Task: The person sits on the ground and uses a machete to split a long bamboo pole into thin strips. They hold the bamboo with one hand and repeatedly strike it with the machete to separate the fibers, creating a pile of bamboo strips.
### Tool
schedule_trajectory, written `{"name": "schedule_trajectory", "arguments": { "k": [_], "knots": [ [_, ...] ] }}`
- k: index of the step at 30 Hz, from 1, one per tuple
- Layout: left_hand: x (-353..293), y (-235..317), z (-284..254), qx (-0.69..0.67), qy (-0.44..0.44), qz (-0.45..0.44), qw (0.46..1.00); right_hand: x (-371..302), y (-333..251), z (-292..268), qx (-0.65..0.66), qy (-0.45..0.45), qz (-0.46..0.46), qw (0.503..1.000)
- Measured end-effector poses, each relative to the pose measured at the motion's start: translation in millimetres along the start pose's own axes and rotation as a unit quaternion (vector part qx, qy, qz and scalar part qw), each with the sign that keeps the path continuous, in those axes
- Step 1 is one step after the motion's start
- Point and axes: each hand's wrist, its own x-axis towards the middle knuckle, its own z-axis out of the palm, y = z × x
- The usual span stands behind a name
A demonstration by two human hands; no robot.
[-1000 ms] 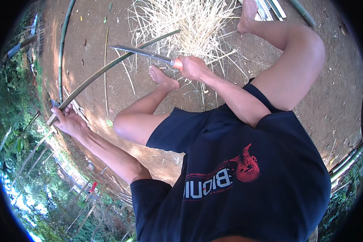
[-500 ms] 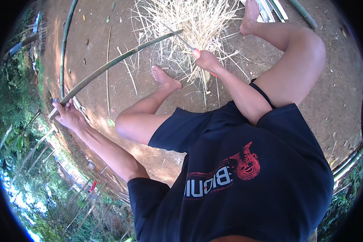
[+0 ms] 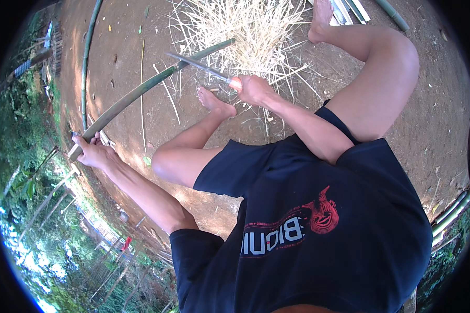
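Green-brown, one long curved bamboo strip [image 3: 141,89] slants from near left to far centre; I hold its near end in my half-curled left hand [image 3: 94,155]. My right hand [image 3: 255,91], fully closed, grips an orange-handled, long-bladed metal knife [image 3: 209,70] across it; whether they touch, I cannot tell.
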Motion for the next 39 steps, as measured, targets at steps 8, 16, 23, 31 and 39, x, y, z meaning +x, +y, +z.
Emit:
{"name": "schedule_trajectory", "arguments": {
  "k": [8,16,23,31,39],
  "knots": [
    [11.5,-8.7,-13.6,0.001,-0.009,-0.027,1.000,40.5,67.3,-6.3,-0.011,0.006,0.147,0.989],
    [9.6,6.4,-23.6,-0.078,-0.171,-0.028,0.982,51.4,72.4,-10.1,-0.004,0.026,0.153,0.988],
    [9.2,16.6,-33.8,-0.117,-0.268,-0.011,0.956,-21.5,-60.3,2.0,-0.033,-0.027,-0.125,0.991],
    [3.6,19.8,-37.4,-0.139,-0.322,-0.011,0.936,-29.9,-31.4,-5.8,0.007,-0.021,-0.069,0.997],
    [0.9,18.4,-28.4,-0.150,-0.329,-0.026,0.932,29.4,50.9,-1.7,-0.051,-0.001,0.074,0.996]
  ]
}}
